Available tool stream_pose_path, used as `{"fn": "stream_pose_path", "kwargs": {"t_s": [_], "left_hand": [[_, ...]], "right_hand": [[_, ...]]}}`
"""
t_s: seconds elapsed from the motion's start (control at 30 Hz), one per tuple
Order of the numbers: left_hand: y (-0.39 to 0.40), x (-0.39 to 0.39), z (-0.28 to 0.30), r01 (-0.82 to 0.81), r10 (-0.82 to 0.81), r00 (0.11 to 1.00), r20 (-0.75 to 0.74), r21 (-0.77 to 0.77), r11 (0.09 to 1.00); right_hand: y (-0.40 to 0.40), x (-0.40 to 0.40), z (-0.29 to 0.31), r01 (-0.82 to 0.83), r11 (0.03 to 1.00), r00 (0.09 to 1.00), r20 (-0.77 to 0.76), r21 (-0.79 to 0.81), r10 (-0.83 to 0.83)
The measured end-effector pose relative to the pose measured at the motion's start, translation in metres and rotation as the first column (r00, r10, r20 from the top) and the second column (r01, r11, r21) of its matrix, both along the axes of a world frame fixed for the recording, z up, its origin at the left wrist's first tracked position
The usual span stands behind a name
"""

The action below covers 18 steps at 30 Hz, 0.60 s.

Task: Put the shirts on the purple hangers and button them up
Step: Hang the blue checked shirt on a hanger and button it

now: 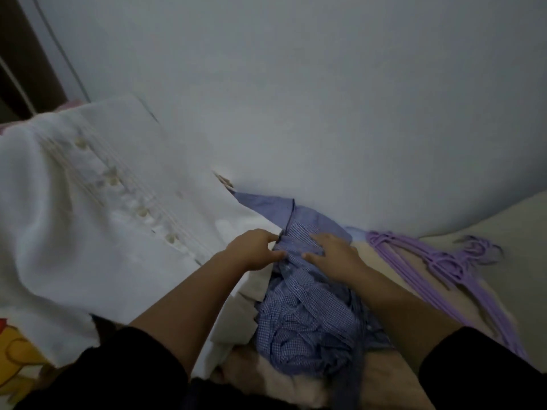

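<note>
A blue checked shirt [307, 318] lies crumpled on the bed in front of me, its collar end up against the wall. My left hand [254, 250] pinches the shirt's edge near the collar. My right hand [334, 253] rests on the same part of the shirt, fingers spread over the cloth. A white buttoned shirt [97, 208] lies spread out to the left, its row of buttons showing. A bundle of purple hangers [438, 261] lies on the bed to the right of the blue shirt.
A pale wall [325, 99] rises right behind the bed. The beige bedding [503, 220] continues to the right. A yellow and red printed cloth [17, 350] shows at the lower left. A dark door frame [20, 54] stands at the upper left.
</note>
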State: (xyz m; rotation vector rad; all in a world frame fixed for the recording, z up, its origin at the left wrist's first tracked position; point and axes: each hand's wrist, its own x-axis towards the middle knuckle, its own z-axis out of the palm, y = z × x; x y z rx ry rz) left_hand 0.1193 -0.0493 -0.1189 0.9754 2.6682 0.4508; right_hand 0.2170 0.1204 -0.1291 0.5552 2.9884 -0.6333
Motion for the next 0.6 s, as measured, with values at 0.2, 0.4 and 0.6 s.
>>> {"fn": "stream_pose_path", "kwargs": {"t_s": [0.2,0.4,0.6], "left_hand": [[0.016,0.002,-0.046,0.118,-0.114,0.988,0.108,-0.038,0.992],[0.033,-0.002,-0.078,0.269,-0.251,0.957,0.148,-0.123,0.955],[0.048,-0.004,-0.089,0.25,-0.24,0.957,0.164,-0.041,0.967]], "right_hand": [[0.011,0.01,-0.05,-0.045,0.994,0.995,0.082,-0.1,0.054],[0.018,0.024,-0.093,-0.038,0.964,0.973,0.208,-0.263,0.095],[0.029,0.03,-0.105,-0.055,0.969,0.994,0.076,-0.241,0.075]]}}
